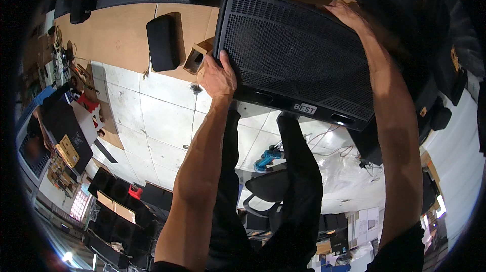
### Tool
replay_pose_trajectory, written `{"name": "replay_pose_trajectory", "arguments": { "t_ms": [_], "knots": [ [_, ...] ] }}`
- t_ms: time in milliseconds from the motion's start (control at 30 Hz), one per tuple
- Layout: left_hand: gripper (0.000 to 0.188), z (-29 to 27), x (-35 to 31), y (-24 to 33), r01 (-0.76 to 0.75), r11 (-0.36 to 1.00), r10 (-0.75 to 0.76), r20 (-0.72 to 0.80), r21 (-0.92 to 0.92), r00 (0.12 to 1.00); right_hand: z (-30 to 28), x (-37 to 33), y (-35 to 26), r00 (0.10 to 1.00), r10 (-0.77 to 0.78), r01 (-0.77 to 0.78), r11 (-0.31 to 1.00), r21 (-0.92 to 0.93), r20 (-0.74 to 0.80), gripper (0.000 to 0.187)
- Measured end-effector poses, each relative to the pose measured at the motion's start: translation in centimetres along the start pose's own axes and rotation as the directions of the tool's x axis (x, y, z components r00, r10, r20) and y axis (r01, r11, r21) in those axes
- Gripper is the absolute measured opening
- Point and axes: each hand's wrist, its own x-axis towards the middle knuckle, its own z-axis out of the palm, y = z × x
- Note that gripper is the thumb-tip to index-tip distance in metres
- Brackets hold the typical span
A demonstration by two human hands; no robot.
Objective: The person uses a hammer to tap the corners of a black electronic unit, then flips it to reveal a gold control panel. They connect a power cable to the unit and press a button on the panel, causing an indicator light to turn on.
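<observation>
Your left hand [218, 77]: clamped on the side edge of the black speaker [293, 51], thumb in front | your right hand [349, 14]: bent over its far edge, fingertips hidden, closure can't be told | speaker: between your hands | white label [305, 109], dark capitals: right of your left hand

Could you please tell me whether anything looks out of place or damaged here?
A teal-and-black handheld tool lies on the white tiled floor, with thin reddish wires loose nearby; this looks untidy, as both could be stepped on. The large black speaker with mesh grille shows no visible damage.
</observation>
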Motion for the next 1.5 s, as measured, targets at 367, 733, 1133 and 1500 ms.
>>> {"name": "replay_pose_trajectory", "arguments": {
  "t_ms": [367, 733, 1133, 1500],
  "knots": [
    [0.08, 2.0, -9.2, -8.2, 0.624, 0.265, -0.674, 0.322, -0.735, 0.665, 2.3, -11.1, -2.7, 0.986, 0.112, -0.095, 0.987, 0.133, -0.121, 0.075],
    [0.078, 5.3, -13.6, -11.0, 0.605, -0.332, -0.657, 0.638, -0.724, 0.402, 2.4, -16.8, -2.8, 0.926, 0.147, -0.174, 0.984, 0.048, 0.347, 0.092],
    [0.073, 0.1, -14.3, -13.1, 0.638, -0.176, -0.347, 0.654, -0.75, 0.672, 11.6, -37.1, -2.4, 0.997, -0.028, 0.052, 0.947, 0.317, -0.078, 0.067],
    [0.069, 2.9, -3.8, -10.2, 0.653, 0.71, -0.201, 0.814, -0.261, 0.544, 9.6, -46.5, -8.2, 0.924, 0.383, -0.319, 0.745, 0.585, 0.015, 0.039]
  ]
}}
